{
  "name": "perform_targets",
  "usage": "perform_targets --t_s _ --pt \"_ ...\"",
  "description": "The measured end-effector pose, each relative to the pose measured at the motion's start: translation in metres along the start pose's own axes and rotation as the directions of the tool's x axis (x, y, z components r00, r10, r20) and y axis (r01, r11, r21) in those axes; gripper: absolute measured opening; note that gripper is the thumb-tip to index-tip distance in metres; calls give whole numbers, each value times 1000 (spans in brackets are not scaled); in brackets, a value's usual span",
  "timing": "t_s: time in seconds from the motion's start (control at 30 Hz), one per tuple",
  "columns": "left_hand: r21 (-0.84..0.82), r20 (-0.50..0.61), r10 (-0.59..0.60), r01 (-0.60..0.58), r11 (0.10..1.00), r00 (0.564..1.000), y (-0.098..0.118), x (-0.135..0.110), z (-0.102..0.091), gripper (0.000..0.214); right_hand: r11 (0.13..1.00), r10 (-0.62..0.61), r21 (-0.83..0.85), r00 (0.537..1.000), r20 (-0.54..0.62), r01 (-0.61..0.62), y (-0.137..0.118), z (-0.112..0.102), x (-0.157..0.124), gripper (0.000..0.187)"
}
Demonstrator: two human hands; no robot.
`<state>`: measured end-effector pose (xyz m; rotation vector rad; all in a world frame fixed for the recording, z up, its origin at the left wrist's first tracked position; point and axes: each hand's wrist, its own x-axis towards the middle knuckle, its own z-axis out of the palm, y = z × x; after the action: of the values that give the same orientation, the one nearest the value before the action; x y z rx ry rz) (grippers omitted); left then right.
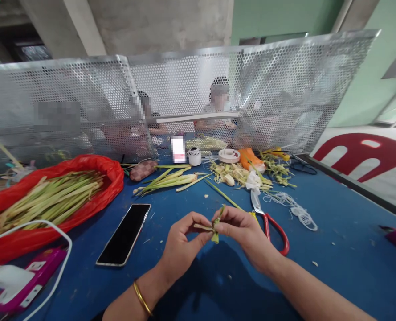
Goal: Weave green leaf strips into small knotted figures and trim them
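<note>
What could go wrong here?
The small plant piece pinched between the left hand and right hand might tear or slip. The red-handled scissors lie right beside the right hand, so a careless move could bump them. The white cable loops beside the red plastic bag and might snag.

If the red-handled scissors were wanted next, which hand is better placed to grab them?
Probably the right hand: the scissors lie close beside it, while the left hand is farther off. Both hands pinch the plant piece, so the right would likely have to let go first.
</note>
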<state>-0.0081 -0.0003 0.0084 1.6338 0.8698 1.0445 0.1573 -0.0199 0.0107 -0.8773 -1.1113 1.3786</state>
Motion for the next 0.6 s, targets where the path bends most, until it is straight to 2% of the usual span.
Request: perform_targets --t_s 0.1,0.2,0.3,0.4,0.5,0.6 --pt "-25 -27 39 -39 999 999 0 2 0 17 1000 -13 1 1000 -21 13 0 1 -1 20" --pt "-8 -44 72 -72 997 996 -1 2 0 16 1000 -2 -10 1000 -11 2 1 0 -1 20" --pt "-21 -9 -23 22 1000 1000 -1 1 0 15 998 6 -56 1000 1 -6 3 -3 -1 18" --pt "-101 51 -143 148 984 988 0 1 0 17 996 20 -85 1000 18 -19 4 -6 -1 18" --pt "-248 128 -200 226 942 972 1 1 3 19 999 36 -19 999 -10 -36 7 -7 -1 23" --pt "-404 199 -207 273 873 958 1 0 6 29 993 85 84 993 -76 -78 12 -6 0 26"
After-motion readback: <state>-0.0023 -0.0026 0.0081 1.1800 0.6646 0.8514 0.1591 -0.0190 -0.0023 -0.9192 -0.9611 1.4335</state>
